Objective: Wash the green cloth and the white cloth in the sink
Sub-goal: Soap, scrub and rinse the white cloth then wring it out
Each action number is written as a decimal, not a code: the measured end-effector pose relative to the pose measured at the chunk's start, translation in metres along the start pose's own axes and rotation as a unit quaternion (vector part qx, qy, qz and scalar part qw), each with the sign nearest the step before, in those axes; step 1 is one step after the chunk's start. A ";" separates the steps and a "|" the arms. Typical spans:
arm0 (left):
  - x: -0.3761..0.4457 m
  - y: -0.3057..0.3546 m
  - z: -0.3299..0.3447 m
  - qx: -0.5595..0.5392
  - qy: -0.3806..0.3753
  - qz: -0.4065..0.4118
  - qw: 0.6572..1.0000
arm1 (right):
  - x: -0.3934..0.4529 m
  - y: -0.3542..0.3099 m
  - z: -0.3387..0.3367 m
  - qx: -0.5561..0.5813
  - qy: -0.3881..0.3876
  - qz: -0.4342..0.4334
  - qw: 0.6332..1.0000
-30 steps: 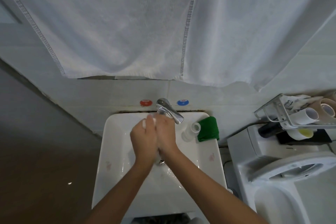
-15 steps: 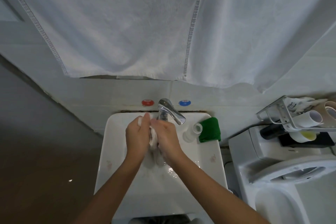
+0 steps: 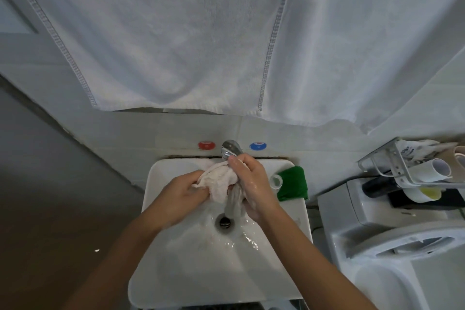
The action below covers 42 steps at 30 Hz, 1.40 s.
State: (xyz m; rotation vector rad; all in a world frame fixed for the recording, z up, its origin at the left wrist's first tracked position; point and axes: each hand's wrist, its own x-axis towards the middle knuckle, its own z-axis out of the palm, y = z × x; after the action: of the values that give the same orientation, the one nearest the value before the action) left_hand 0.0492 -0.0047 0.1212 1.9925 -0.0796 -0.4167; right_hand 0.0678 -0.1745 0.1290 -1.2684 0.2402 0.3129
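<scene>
White cloth (image 3: 219, 181), a wet, crumpled terry rag, is bunched between your two hands over the basin of the white ceramic sink (image 3: 161, 254), just below the chrome tap (image 3: 230, 151). Your left hand (image 3: 182, 194) grips its near-left end with the fingers curled round the fabric; your right hand (image 3: 251, 184) has its fingers wrapped over the far-right end, up against the tap's spout. A darker, soaked tail of the cloth hangs down between your wrists towards the round metal drain (image 3: 224, 221), and water lies glinting on the basin floor to the right of the drain.

Half a second ago your hands were pressed close together with only a sliver of cloth showing between the palms; a second ago hardly any of it could be seen. Now they have drawn apart and the cloth is stretched out and open between them. That looks like one stroke of a rubbing or wringing cycle, so I judge the white cloth to be in mid-wash, not finished.

The folded dark green cloth (image 3: 293, 184) sits on the sink's right rim, just behind a small clear plastic cup (image 3: 276, 181), where it lay in both earlier pictures. It looks untouched, so half of the task likely remains. When you reach for it, mind the cup: it stands between your right hand and the green cloth and would tip easily.
</scene>
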 end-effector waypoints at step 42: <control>-0.012 0.028 0.014 -0.098 0.174 -0.088 0.976 | -0.012 0.052 -0.017 -0.176 -0.038 -0.090 0.980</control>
State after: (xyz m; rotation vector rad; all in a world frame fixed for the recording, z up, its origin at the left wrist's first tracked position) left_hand 0.0367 -0.0261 0.1438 1.8543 0.3469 -0.1742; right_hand 0.0379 -0.1776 0.0815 -1.6121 0.0032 0.2541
